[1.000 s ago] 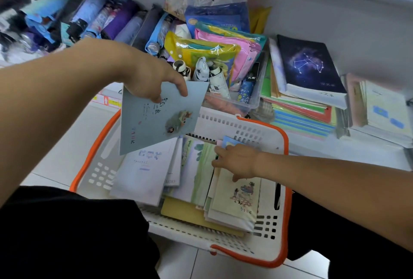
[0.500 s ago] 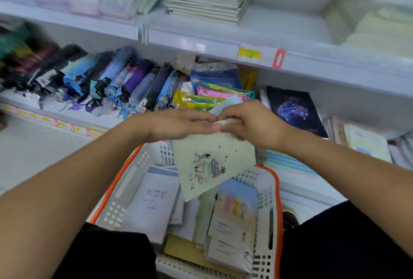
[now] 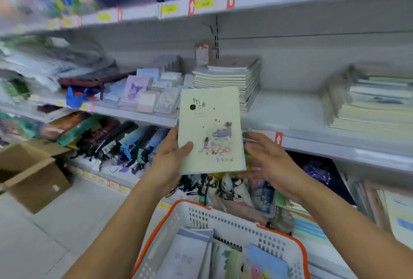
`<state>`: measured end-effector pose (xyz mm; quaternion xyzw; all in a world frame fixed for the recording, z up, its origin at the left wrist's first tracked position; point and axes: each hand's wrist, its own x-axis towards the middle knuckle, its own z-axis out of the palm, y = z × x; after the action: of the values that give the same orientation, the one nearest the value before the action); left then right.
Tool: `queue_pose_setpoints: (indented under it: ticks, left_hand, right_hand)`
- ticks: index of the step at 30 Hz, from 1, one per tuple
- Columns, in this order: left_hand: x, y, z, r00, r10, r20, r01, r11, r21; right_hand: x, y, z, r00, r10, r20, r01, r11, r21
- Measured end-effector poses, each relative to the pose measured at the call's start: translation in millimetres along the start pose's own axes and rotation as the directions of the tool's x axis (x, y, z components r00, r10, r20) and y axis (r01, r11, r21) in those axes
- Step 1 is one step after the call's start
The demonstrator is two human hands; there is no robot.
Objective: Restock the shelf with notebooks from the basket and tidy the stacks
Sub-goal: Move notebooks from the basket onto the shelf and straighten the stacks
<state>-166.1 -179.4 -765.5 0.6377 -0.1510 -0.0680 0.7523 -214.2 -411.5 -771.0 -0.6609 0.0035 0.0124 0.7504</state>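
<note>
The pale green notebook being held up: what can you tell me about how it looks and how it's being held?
The notebook is thin, with a pale green cover that looks like paper, dark handwritten-style characters near the top and a small colourful drawing lower down. It is held upright, facing the camera, in front of the shelf edge and above the basket. The left hand grips its lower left edge, thumb on the cover. The right hand is open beside it; contact is unclear.

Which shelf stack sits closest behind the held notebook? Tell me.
The neat central stack, directly behind the pale green notebook; the messier stack lies far right.
</note>
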Motion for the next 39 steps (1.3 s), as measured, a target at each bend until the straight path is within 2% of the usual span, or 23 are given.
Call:
queue_pose_setpoints:
  ticks: [4,9,13,15,17,21,25,27,29,30,31,32,33,34,35,36,37,38,39]
  left_hand:
    - [22,17,29,0.994,0.023,-0.104,-0.032,0.996,-0.083]
    - [60,43,42,0.992,0.033,-0.124,-0.041,0.997,-0.063]
    - [102,83,47,0.999,-0.032,0.002,0.032,0.994,-0.107]
    - [123,97,43,0.997,-0.073,-0.003,0.072,0.984,-0.161]
    - [136,106,36,0.996,-0.075,-0.044,0.069,0.990,-0.123]
    - [148,102,20,0.991,-0.080,-0.104,0.075,0.996,-0.049]
    - [143,85,10,0.984,-0.113,-0.140,0.113,0.994,-0.010]
    - [129,62,8,0.978,-0.150,-0.146,0.158,0.986,0.045]
    - [111,26,7,0.966,-0.179,-0.187,0.198,0.976,0.090]
    - [99,0,7,0.956,-0.204,-0.208,0.231,0.966,0.113]
    - [84,-32,8,0.941,-0.253,-0.224,0.287,0.948,0.136]
    - [67,-64,12,0.920,-0.317,-0.230,0.357,0.920,0.159]
    - [48,-99,16,0.887,-0.397,-0.235,0.439,0.883,0.166]
    - [25,-134,21,0.843,-0.485,-0.234,0.524,0.838,0.152]
    - [2,-166,24,0.794,-0.564,-0.228,0.599,0.790,0.133]
    - [-22,-194,27,0.745,-0.628,-0.225,0.660,0.741,0.120]
    - [-46,-219,28,0.698,-0.681,-0.220,0.713,0.692,0.118]
    - [-68,-241,27,0.657,-0.721,-0.219,0.752,0.648,0.121]
    - [-88,-259,24,0.619,-0.750,-0.231,0.784,0.607,0.129]
  right_hand:
    - [-9,-43,17,0.999,-0.033,-0.002,0.033,0.998,0.051]
    - [6,-72,18,0.987,-0.092,-0.130,0.090,0.996,-0.021]
    - [60,-100,19,0.969,-0.027,-0.246,0.087,0.967,0.239]
    - [99,-118,13,0.957,0.009,-0.291,0.097,0.933,0.347]
    - [142,-138,6,0.937,0.009,-0.348,0.128,0.920,0.370]
    - [212,-170,-4,0.919,-0.016,-0.393,0.130,0.956,0.264]
    - [237,-164,-10,0.921,0.030,-0.387,0.000,0.997,0.077]
    - [223,-135,-15,0.862,-0.067,-0.502,0.069,0.998,-0.015]
    - [178,-86,-11,0.750,-0.279,-0.600,0.250,0.959,-0.134]
    - [150,-52,-6,0.714,-0.369,-0.595,0.311,0.929,-0.202]
    - [120,-11,-1,0.716,-0.424,-0.555,0.315,0.905,-0.286]
    - [95,38,2,0.761,-0.431,-0.484,0.268,0.889,-0.372]
    - [73,95,0,0.840,-0.375,-0.391,0.169,0.867,-0.469]
    - [50,152,-2,0.928,-0.237,-0.289,0.037,0.828,-0.559]
    - [29,205,-6,0.979,-0.038,-0.201,-0.102,0.763,-0.638]
    - [6,250,-12,0.974,0.169,-0.151,-0.226,0.668,-0.709]
    - [-18,285,-17,0.934,0.334,-0.125,-0.303,0.559,-0.772]
    - [-40,312,-23,0.891,0.447,-0.075,-0.298,0.453,-0.840]
    - [-58,331,-27,0.858,0.514,0.000,-0.224,0.374,-0.900]
